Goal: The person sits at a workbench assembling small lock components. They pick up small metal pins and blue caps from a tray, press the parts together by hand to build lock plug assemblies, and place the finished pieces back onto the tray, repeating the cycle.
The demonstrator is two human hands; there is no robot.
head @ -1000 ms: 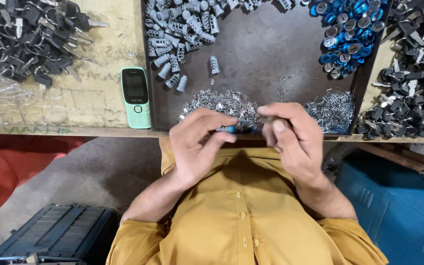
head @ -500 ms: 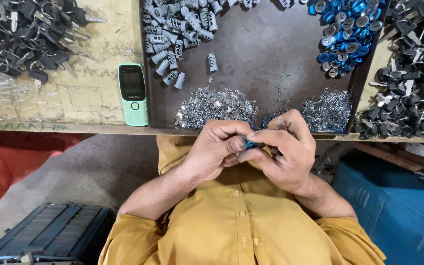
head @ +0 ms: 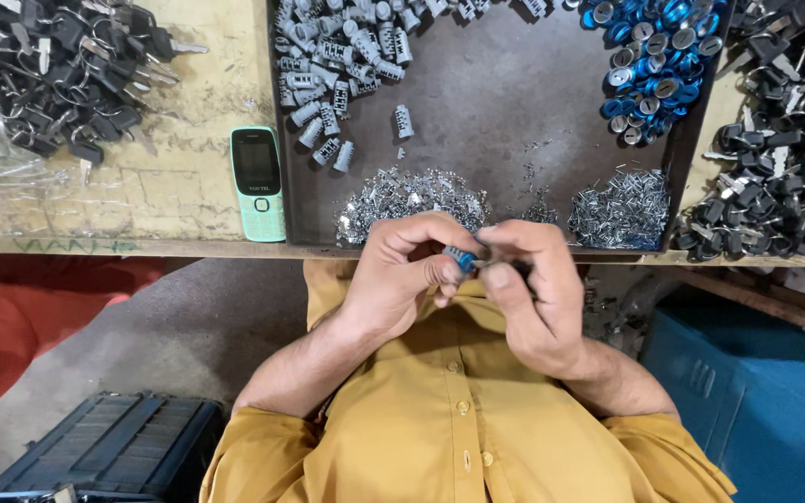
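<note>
My left hand [head: 402,275] and my right hand [head: 533,293] meet in front of my chest, just below the bench edge. Between their fingertips sits a small blue and silver lock cylinder [head: 464,258]; both hands pinch it. Right above the hands, on the dark metal tray [head: 505,102], lie a heap of tiny silver metal pieces [head: 407,197] and a second heap of thin silver pins [head: 621,210]. Most of the cylinder is hidden by my fingers.
Silver lock barrels [head: 347,47] fill the tray's top left, blue rings [head: 654,51] its top right. Black-headed keys [head: 48,65] pile at the left, more black keys [head: 775,158] at the right. A green phone [head: 258,183] lies on the bench. Below: a black crate [head: 109,447], a blue bin [head: 757,391].
Both hands dropped from the tray's front edge to below the bench edge, still joined. The blue part now shows more clearly between the fingertips.
</note>
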